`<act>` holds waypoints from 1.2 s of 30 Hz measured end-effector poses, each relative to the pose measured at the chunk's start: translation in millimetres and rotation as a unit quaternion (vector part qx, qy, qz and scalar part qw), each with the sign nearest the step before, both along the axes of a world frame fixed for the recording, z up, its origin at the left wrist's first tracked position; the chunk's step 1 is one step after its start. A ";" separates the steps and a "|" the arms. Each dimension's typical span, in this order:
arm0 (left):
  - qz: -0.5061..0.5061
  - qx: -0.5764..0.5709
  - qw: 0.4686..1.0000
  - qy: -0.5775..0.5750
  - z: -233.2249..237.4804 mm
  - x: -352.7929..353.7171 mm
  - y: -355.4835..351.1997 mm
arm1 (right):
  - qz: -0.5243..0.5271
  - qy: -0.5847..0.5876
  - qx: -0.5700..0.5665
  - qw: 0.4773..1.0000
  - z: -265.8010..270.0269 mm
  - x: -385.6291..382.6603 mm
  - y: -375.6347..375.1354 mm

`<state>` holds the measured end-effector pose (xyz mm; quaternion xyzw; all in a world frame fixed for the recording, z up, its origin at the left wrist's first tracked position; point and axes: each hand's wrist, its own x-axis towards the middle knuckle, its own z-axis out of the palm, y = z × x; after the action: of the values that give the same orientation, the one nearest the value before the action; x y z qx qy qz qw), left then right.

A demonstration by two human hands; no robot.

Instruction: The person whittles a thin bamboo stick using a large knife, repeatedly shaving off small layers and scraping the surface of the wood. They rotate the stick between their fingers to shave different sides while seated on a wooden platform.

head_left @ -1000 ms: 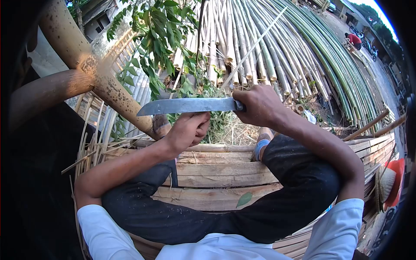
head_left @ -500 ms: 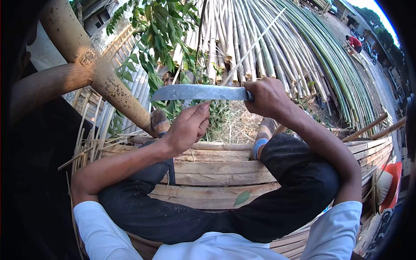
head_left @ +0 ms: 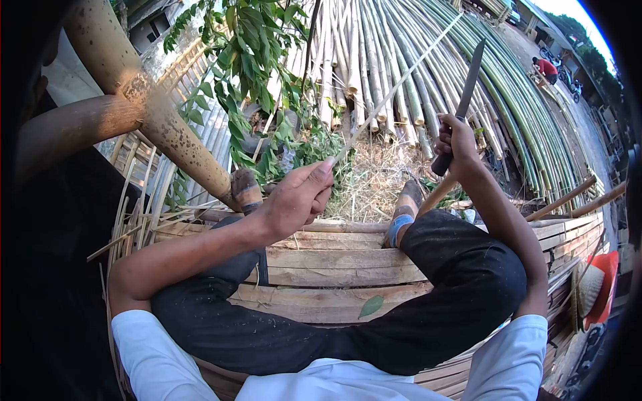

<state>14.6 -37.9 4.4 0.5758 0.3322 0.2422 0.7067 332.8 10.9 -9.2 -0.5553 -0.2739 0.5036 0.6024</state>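
A thin pale bamboo strip (head_left: 394,89) runs up and to the right, away from my left hand (head_left: 299,200), which pinches its near end between thumb and fingers. My right hand (head_left: 458,142) is wrapped round the dark handle of a long knife (head_left: 471,80). The blade points upward, tilted a little to the right, and stands apart from the strip. Both hands are raised in front of my knees, with a wide gap between them.
I sit on a slatted bamboo platform (head_left: 328,274) with a green leaf (head_left: 371,306) on it. Long bamboo poles (head_left: 401,67) lie ahead. A thick bamboo post (head_left: 177,144) and leafy branches (head_left: 251,60) stand left. A hat (head_left: 590,291) is at right; a person (head_left: 547,68) is far off.
My right hand has swung the knife from level across the strip to upright at the right. The strip's far end has shifted slightly right; my left hand has barely moved.
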 end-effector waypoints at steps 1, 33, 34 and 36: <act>0.011 0.009 1.000 0.001 0.2 1.7 0.8 | 0.045 -0.063 0.042 0.996 3.2 -4.0 -2.4; 0.039 0.003 0.999 -0.019 3.4 -9.4 1.8 | 0.190 -0.748 0.192 0.607 21.1 -61.0 -8.9; 0.030 -0.002 0.999 -0.016 3.1 -11.1 0.9 | 0.190 -0.748 0.192 0.607 21.7 -54.4 -6.2; 0.019 -0.005 1.000 -0.011 1.7 -11.4 -3.1 | 0.137 -0.649 0.036 0.747 23.5 -35.8 0.3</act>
<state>3.2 -41.0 6.0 0.5631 0.3368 0.2602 0.7084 297.1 11.1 14.3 -0.6828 -0.6900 0.0884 0.2234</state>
